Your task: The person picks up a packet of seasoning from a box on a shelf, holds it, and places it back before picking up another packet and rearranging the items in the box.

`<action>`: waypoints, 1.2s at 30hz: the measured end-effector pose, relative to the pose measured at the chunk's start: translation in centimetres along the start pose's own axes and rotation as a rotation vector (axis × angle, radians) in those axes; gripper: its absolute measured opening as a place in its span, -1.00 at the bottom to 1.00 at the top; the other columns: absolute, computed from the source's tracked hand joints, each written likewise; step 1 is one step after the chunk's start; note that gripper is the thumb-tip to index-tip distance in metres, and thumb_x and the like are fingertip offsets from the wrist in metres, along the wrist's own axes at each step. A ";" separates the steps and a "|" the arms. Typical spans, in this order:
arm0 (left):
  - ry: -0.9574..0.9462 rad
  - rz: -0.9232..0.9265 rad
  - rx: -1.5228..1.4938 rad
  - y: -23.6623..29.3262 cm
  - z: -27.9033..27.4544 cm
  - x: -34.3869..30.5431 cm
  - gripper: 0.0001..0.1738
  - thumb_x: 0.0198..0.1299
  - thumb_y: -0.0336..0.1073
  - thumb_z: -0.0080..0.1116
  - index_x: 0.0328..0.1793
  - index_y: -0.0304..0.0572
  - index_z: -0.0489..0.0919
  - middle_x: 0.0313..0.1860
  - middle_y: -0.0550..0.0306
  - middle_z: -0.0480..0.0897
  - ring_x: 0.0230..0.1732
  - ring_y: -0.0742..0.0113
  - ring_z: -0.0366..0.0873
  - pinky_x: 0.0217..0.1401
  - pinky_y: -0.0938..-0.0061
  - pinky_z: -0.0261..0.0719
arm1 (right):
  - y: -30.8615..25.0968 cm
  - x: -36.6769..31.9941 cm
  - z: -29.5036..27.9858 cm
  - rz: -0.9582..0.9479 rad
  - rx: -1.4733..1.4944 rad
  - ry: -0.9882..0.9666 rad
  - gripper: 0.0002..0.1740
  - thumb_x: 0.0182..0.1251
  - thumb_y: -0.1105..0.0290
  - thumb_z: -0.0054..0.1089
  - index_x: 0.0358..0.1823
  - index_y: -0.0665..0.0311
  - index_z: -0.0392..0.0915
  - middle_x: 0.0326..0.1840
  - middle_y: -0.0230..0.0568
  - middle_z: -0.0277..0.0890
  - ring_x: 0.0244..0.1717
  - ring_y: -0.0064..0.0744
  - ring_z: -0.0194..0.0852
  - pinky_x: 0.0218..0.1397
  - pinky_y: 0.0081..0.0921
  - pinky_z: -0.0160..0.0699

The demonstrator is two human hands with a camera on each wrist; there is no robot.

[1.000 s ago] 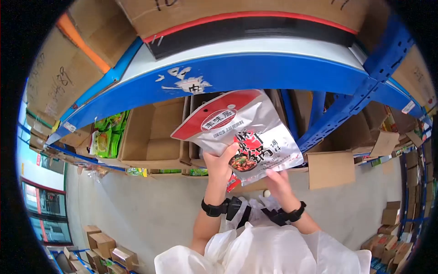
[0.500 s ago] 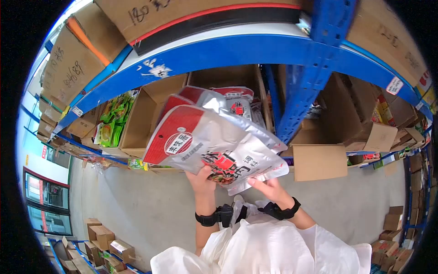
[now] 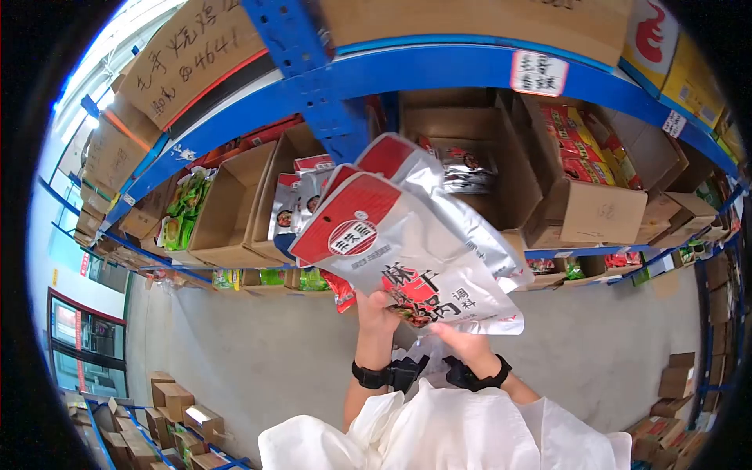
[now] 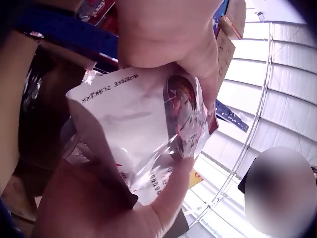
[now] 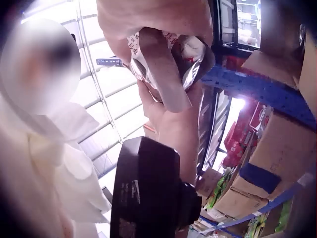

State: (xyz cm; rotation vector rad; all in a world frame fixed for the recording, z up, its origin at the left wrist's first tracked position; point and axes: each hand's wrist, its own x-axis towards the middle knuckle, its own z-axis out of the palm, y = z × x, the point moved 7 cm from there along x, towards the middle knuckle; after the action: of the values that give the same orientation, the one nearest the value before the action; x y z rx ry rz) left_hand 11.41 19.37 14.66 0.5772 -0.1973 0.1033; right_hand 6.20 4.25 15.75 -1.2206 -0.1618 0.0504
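Note:
In the head view I hold several stacked silver-and-red seasoning pouches (image 3: 439,266) in front of the shelf. My left hand (image 3: 377,315) grips their lower left side, thumb over the front pouch. With the thumb on top, my right hand (image 3: 468,348) pinches the bottom edge. Behind the front one, more pouches (image 3: 478,223) fan out to the upper right. A small red packet (image 3: 341,293) shows beside my left hand, under the stack. The left wrist view has the white printed side of a pouch (image 4: 124,116) between both hands.
A blue shelf post (image 3: 317,102) stands just beyond the stack. Open cartons line the shelf: one with silver pouches (image 3: 468,168), another with red-and-yellow packets (image 3: 580,145), and green bags (image 3: 186,205) at left. A carton flap (image 3: 603,213) hangs outward. Closed cartons fill the level above.
The head view has turned right along the shelf, so the blue post now stands left of centre. Both hands keep hold of the pouches, whose fanned edges now show more.

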 end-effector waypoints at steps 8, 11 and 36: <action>0.343 -0.231 0.117 -9.3 6.5 1.1 -0.48 0.14 -0.49 0.19 0.24 -0.32 0.32 0.10 0.04 0.51 0.08 0.25 0.51 0.12 0.37 0.53 | -2.5 1.9 -10.1 0.026 0.311 0.337 -0.44 0.11 0.59 0.25 0.18 0.34 0.31 0.04 -0.26 0.47 0.02 -0.46 0.46 0.10 -0.48 0.42; 0.340 -0.251 0.021 -11.8 6.7 4.6 -0.50 0.13 -0.52 0.19 0.22 -0.32 0.34 0.09 0.06 0.51 0.05 0.28 0.53 0.07 0.36 0.56 | -2.9 5.5 -12.6 0.107 0.355 0.314 -0.45 0.13 0.55 0.25 0.18 0.36 0.32 0.04 -0.25 0.48 0.03 -0.44 0.47 0.12 -0.48 0.41; 0.601 -0.316 0.051 -24.4 -8.8 28.0 -0.67 0.28 -0.14 -0.05 0.06 -0.12 0.51 0.02 0.15 0.59 0.03 0.24 0.54 0.04 0.31 0.54 | 13.3 36.1 -25.1 0.099 -0.266 0.724 -0.80 -0.07 0.42 0.10 -0.44 0.43 0.52 -0.52 -0.29 0.47 -0.52 -0.44 0.39 -0.42 -0.45 0.35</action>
State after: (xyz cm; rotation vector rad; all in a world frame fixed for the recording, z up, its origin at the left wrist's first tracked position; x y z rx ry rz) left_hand 43.81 5.02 0.44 0.5973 0.4804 -0.0281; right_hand 46.30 -10.01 -1.55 -1.4385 0.5384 -0.3343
